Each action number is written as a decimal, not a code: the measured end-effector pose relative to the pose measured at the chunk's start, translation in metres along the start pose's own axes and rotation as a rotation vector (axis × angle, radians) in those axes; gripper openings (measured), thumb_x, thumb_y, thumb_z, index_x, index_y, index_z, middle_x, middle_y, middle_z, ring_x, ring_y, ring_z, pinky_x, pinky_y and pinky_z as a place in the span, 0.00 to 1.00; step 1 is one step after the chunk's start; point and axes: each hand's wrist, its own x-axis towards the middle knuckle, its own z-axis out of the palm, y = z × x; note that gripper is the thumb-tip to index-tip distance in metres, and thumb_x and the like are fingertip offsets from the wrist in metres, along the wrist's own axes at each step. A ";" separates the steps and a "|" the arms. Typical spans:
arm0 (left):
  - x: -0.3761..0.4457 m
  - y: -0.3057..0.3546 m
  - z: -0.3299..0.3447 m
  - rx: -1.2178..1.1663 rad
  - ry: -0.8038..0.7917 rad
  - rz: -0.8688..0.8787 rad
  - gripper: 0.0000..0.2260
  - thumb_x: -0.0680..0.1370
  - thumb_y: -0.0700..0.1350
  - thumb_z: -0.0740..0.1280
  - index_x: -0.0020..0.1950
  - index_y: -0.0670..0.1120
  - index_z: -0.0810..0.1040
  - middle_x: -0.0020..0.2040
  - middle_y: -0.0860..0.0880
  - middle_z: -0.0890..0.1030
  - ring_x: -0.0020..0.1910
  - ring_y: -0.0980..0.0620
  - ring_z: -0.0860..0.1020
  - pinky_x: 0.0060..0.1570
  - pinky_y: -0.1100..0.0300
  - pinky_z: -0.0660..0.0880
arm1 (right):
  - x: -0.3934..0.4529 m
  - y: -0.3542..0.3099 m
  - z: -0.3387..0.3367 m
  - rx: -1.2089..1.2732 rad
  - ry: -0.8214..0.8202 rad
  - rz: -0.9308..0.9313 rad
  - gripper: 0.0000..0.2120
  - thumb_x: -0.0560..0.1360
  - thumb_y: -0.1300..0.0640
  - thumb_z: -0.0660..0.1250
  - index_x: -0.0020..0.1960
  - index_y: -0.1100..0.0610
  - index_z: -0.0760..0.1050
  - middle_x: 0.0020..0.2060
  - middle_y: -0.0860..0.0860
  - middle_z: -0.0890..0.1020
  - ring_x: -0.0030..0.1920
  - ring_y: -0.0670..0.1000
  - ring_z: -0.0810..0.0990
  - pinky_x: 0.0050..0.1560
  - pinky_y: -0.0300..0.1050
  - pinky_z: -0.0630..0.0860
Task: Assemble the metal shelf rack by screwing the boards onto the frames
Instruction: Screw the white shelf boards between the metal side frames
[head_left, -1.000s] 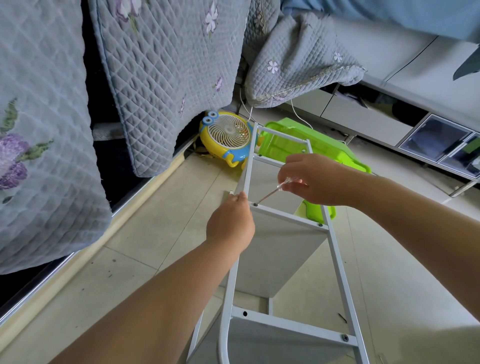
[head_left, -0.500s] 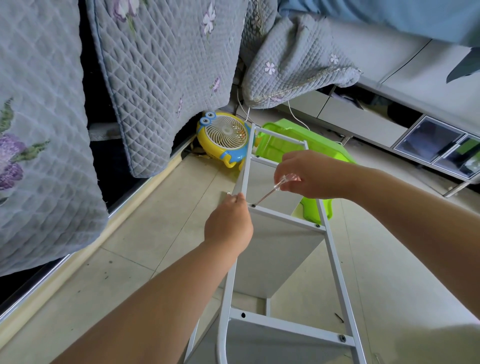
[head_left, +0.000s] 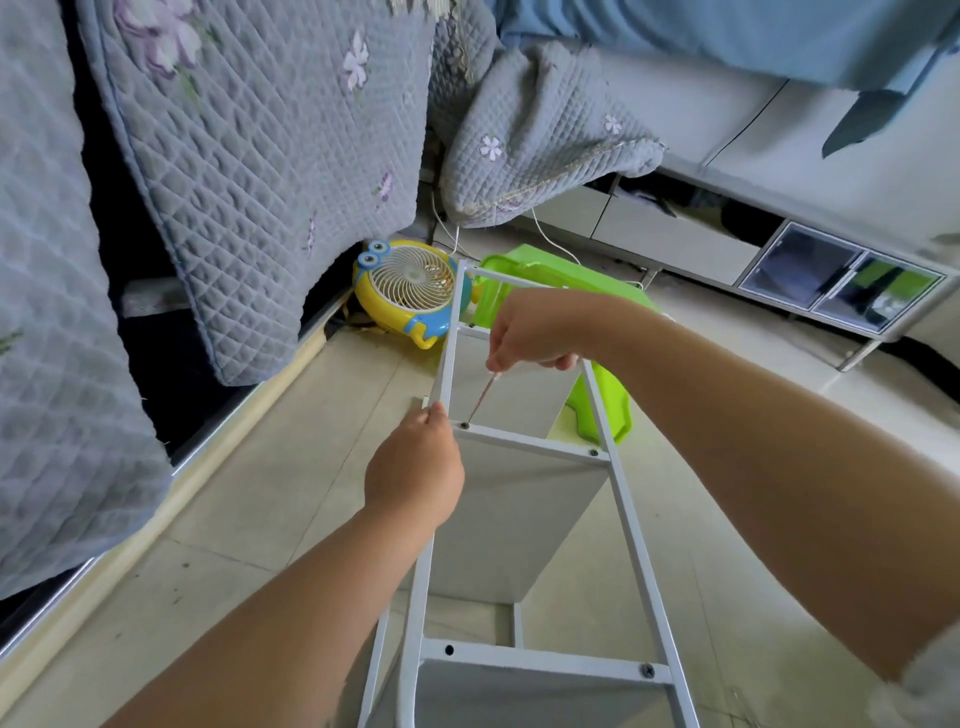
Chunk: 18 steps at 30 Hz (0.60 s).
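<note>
white metal frame (head_left: 618, 488) lying over the tiled floor (head_left: 270, 483) in the middle, left hand (head_left: 415, 475) curled on its left rail, right hand (head_left: 540, 330) pinching a thin screwdriver (head_left: 480, 397), tip on a screw (head_left: 464, 425) at the crossbar's left end, grey board (head_left: 514, 525) under the crossbar, yellow fan (head_left: 410, 291) far behind

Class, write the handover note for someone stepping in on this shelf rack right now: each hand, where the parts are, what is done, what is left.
Right hand: grips the screwdriver, its tip in the screw at the left end of the middle crossbar.
Left hand: holds the white frame at its left rail, beside that screw.
Parts: a board hangs under the middle crossbar; another sits under the near crossbar.
Done: screws at the right ends of both crossbars.
Left: finish the current screw; the left hole of the near crossbar looks empty. The far crossbar is hidden by the hand.
</note>
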 end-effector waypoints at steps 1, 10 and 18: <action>-0.001 0.000 0.000 -0.004 0.009 0.008 0.18 0.81 0.40 0.50 0.71 0.43 0.62 0.63 0.47 0.71 0.59 0.46 0.73 0.47 0.57 0.70 | -0.002 0.000 0.000 -0.119 0.003 -0.041 0.16 0.78 0.53 0.61 0.59 0.63 0.75 0.35 0.56 0.77 0.34 0.54 0.76 0.36 0.40 0.70; -0.002 0.001 -0.001 -0.106 0.042 0.008 0.18 0.82 0.42 0.50 0.72 0.44 0.63 0.64 0.47 0.73 0.60 0.47 0.73 0.51 0.57 0.70 | -0.007 0.003 0.009 -0.343 0.016 -0.161 0.13 0.79 0.54 0.57 0.48 0.60 0.77 0.32 0.51 0.71 0.38 0.52 0.71 0.39 0.41 0.68; -0.010 0.002 -0.005 -0.157 0.025 -0.005 0.19 0.82 0.41 0.50 0.74 0.44 0.61 0.67 0.48 0.71 0.64 0.48 0.70 0.58 0.58 0.68 | 0.002 0.015 0.011 0.182 -0.254 0.143 0.13 0.79 0.58 0.57 0.41 0.62 0.76 0.20 0.49 0.64 0.17 0.46 0.60 0.20 0.32 0.57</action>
